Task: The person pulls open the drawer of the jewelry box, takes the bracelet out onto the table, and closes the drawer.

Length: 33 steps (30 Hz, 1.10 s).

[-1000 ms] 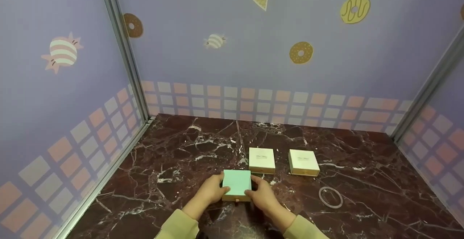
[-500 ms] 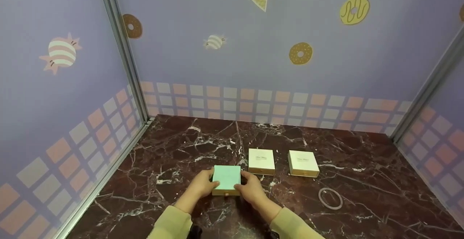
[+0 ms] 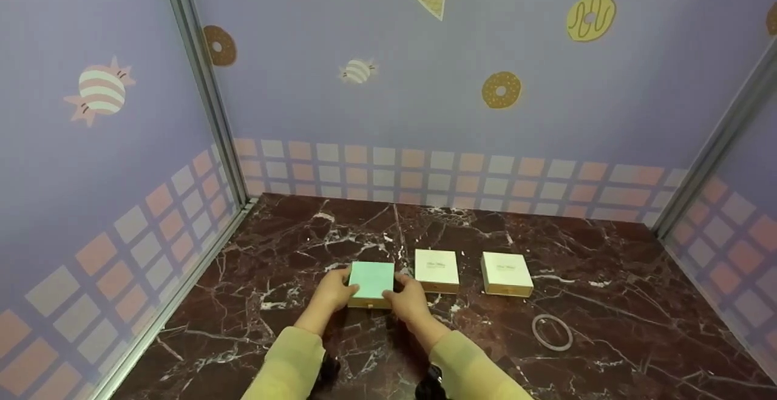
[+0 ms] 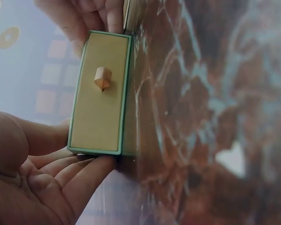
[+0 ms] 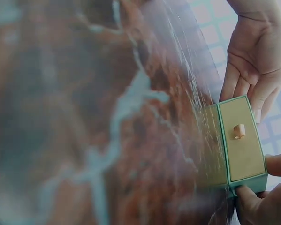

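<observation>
Both the left hand (image 3: 332,291) and right hand (image 3: 410,298) grip the mint drawer box (image 3: 371,280) snugly, having moved it forward, nearly level with one white box (image 3: 436,267), apparently on the worktop (image 3: 291,224).

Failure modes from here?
1. Uneven pressure could skew the square mint-green box with a gold front: the left hand and right hand grip it from opposite sides.
2. The right hand might nudge the square cream-topped, gold-fronted box close beside it.
3. The gold front, with its copper-coloured pull tab, looks like a drawer; it might slide out if that side tips down.
</observation>
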Available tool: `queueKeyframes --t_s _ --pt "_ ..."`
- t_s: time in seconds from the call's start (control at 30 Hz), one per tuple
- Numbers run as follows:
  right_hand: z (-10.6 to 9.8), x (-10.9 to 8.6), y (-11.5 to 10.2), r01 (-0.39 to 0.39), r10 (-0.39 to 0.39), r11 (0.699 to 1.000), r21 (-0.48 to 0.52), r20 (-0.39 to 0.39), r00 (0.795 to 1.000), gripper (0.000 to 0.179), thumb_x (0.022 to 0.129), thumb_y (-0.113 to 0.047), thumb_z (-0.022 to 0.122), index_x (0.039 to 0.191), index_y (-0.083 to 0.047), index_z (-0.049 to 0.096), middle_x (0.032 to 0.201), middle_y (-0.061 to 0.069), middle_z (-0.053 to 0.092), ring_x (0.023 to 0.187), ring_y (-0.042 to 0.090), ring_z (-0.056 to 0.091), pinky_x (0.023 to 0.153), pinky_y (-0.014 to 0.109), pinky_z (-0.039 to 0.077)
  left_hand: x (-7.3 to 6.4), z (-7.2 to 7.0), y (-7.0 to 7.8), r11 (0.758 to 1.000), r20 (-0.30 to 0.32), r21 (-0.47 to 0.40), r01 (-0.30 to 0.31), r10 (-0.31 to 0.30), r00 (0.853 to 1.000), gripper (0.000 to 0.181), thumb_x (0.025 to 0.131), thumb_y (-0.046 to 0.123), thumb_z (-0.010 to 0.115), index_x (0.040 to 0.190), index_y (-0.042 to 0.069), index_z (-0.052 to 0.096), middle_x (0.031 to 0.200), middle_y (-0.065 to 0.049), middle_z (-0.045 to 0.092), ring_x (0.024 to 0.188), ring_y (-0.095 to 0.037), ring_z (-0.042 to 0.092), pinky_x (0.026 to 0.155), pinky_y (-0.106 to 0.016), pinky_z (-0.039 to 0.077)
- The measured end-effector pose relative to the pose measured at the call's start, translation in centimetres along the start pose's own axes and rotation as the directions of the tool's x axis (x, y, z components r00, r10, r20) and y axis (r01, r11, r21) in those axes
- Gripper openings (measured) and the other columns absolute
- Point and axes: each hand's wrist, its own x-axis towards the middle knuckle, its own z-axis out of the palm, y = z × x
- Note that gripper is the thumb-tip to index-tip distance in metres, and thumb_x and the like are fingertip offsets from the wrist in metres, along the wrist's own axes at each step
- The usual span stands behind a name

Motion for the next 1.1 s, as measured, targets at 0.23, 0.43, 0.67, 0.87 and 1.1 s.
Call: queueKeyframes --t_s 0.23,0.43,0.67,0.87,1.1 --pt "1.0 1.6 -0.6 -0.008 0.007 1.000 -0.016 -0.081 0.997 0.050 0.097 0.000 0.066 0.143 0.014 0.051 0.154 0.035 0.044 0.147 0.050 0.037 0.118 0.058 0.043 1.6 0.0 0.0 1.000 -0.039 -0.017 0.009 -0.010 0.999 0.054 0.102 0.009 0.062 0.151 -0.008 0.045 0.153 -0.031 0.048 0.142 -0.048 0.046 0.115 -0.058 0.047" --pt "1.3 2.8 -0.7 -0.020 0.013 0.998 -0.055 -0.123 0.992 0.047 0.097 0.000 0.066 0.141 0.013 0.054 0.149 0.033 0.051 0.144 0.048 0.044 0.117 0.057 0.045 2.7 0.4 0.2 0.997 -0.069 -0.057 0.046 -0.050 0.996 0.053 0.104 0.009 0.060 0.152 -0.005 0.045 0.155 -0.029 0.047 0.142 -0.046 0.046 0.114 -0.056 0.048" --pt "1.3 3.7 -0.8 0.006 -0.023 0.994 -0.107 -0.157 0.987 0.045 0.098 -0.001 0.064 0.139 0.014 0.055 0.148 0.034 0.051 0.143 0.047 0.045 0.117 0.056 0.045 3.5 1.0 0.5 0.992 -0.090 -0.114 0.046 -0.056 0.994 0.052 0.105 0.010 0.057 0.153 -0.004 0.044 0.160 -0.024 0.042 0.146 -0.045 0.042 0.113 -0.054 0.049" --pt "1.3 3.7 -1.0 -0.012 -0.005 0.994 -0.111 -0.152 0.988 0.046 0.099 -0.002 0.064 0.141 0.013 0.054 0.147 0.032 0.053 0.142 0.047 0.047 0.114 0.055 0.049 3.6 1.1 0.7 0.992 -0.093 -0.113 0.055 -0.066 0.993 0.052 0.106 0.011 0.057 0.154 -0.003 0.044 0.160 -0.024 0.042 0.147 -0.045 0.040 0.116 -0.055 0.046" --pt "1.3 3.9 -0.9 -0.006 -0.015 0.992 -0.130 -0.160 0.987 0.046 0.098 -0.001 0.065 0.140 0.013 0.055 0.146 0.032 0.054 0.141 0.047 0.048 0.113 0.054 0.049 3.8 1.1 0.6 0.994 -0.109 -0.100 0.041 -0.052 0.993 0.051 0.104 0.010 0.058 0.152 -0.004 0.046 0.158 -0.024 0.044 0.146 -0.045 0.042 0.119 -0.057 0.042"
